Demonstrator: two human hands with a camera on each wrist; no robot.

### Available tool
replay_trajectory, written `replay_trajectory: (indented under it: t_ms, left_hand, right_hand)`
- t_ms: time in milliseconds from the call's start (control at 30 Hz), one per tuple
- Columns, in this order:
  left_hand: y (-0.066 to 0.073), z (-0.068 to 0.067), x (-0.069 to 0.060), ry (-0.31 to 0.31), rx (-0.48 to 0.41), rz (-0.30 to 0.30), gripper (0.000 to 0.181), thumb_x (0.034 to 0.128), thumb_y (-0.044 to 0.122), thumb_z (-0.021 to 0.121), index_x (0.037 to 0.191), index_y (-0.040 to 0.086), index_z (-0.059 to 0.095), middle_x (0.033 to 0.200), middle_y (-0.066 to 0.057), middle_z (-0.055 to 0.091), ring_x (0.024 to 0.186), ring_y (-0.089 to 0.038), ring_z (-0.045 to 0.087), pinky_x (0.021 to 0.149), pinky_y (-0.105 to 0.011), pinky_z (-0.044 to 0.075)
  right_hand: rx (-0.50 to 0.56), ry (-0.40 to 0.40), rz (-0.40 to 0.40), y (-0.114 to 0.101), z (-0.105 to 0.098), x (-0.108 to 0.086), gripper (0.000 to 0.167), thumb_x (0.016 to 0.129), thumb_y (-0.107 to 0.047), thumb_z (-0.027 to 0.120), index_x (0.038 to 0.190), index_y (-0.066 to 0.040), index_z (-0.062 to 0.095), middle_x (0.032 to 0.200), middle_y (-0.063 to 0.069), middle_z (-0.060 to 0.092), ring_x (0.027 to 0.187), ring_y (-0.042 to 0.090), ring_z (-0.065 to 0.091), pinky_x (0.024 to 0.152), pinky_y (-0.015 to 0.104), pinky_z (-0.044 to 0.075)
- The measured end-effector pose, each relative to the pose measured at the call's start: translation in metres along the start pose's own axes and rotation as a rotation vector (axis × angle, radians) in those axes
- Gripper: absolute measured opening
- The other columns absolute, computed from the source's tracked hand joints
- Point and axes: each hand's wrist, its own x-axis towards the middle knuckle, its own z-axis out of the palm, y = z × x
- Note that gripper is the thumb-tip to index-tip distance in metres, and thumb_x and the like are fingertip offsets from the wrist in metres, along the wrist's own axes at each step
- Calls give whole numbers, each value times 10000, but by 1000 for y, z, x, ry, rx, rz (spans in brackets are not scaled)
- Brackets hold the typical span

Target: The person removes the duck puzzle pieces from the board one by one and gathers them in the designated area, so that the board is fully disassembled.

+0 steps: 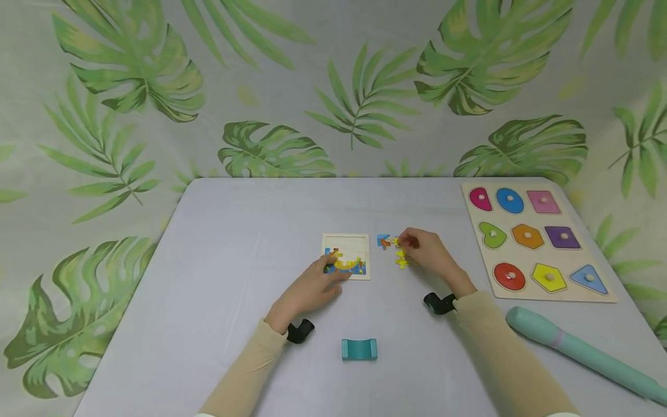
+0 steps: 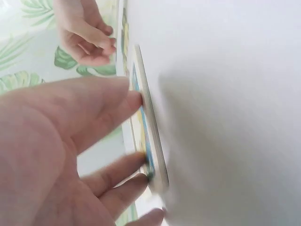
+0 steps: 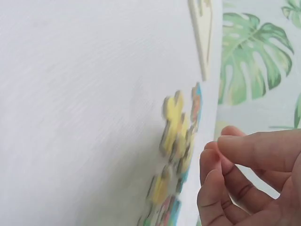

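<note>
A small square wooden jigsaw tray (image 1: 348,243) lies flat on the table, its lower part filled with blue and yellow pieces (image 1: 346,266). The left hand (image 1: 315,285) rests over the tray's lower left, fingertips touching the pieces and the near edge, fingers fairly straight. To the tray's right lie several loose jigsaw pieces (image 1: 401,259), mostly yellow, one blue and orange piece (image 1: 383,238) among them. Just above these, the right hand (image 1: 429,255) hovers with loosely bent fingers. In the right wrist view its fingertips (image 3: 225,141) come close together, and no piece shows between them.
A wooden shape board (image 1: 513,208) with knobbed coloured shapes lies at the right. Before it is a long teal stick-like object (image 1: 589,353). A small teal block with a curved top (image 1: 359,350) stands near the front. A leaf-print cloth (image 1: 281,145) hangs behind the table.
</note>
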Motion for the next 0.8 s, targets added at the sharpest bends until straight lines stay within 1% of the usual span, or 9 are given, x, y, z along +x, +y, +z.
replay_trajectory:
  t_ms: [67, 167, 300, 433, 567, 667, 800]
  left_hand:
    - [-3, -2, -3, 2, -6, 2, 344, 961, 208, 589, 1299, 147, 619, 1466, -204, 343, 1372, -385, 264, 1098, -482, 241]
    - [-7, -4, -7, 12, 7, 13, 337, 959, 193, 588, 1285, 119, 625, 1448, -191, 372, 1359, -381, 290, 1095, -488, 239]
    - [-12, -3, -10, 39, 46, 42, 350, 950, 184, 600, 1285, 84, 620, 1391, -170, 433, 1289, -337, 392, 1058, -470, 308]
    - [-13, -2, -13, 52, 75, 62, 377, 947, 187, 606, 1304, 66, 600, 1371, -137, 464, 1285, -297, 404, 1032, -477, 341]
    - [-12, -2, -14, 58, 87, 61, 376, 954, 190, 594, 1309, 66, 595, 1367, -120, 480, 1287, -274, 408, 1020, -488, 350]
    - [-12, -2, -13, 66, 82, 62, 365, 954, 182, 593, 1298, 60, 604, 1347, -129, 499, 1265, -277, 434, 1011, -487, 361]
    - [-12, -2, -12, 70, 74, 66, 358, 949, 170, 600, 1285, 48, 612, 1328, -142, 514, 1238, -292, 463, 992, -492, 380]
  right_hand:
    - [19, 1, -16, -5, 2, 2, 105, 864, 62, 612, 961, 37, 644, 860, 112, 625, 802, 255, 564, 730, 373, 467]
    - [66, -36, -39, -15, 8, 8, 120, 864, 58, 608, 976, 32, 645, 871, 105, 625, 809, 248, 562, 726, 359, 467]
    - [113, -114, -87, -29, 22, 19, 124, 871, 49, 612, 984, 11, 648, 898, 88, 634, 831, 226, 560, 746, 332, 467]
    - [139, -186, -126, -44, 39, 32, 129, 873, 43, 613, 991, 3, 648, 926, 83, 642, 860, 230, 573, 791, 345, 477]
    - [158, -242, -127, -55, 54, 43, 183, 868, 55, 581, 1026, -9, 646, 997, 84, 646, 914, 241, 585, 831, 364, 480]
    - [180, -274, -114, -60, 63, 48, 249, 845, 71, 554, 1058, -19, 644, 1054, 85, 646, 923, 231, 588, 823, 350, 482]
    - [198, -306, -115, -65, 71, 51, 301, 817, 87, 531, 1077, -16, 643, 1073, 90, 647, 907, 216, 590, 814, 325, 481]
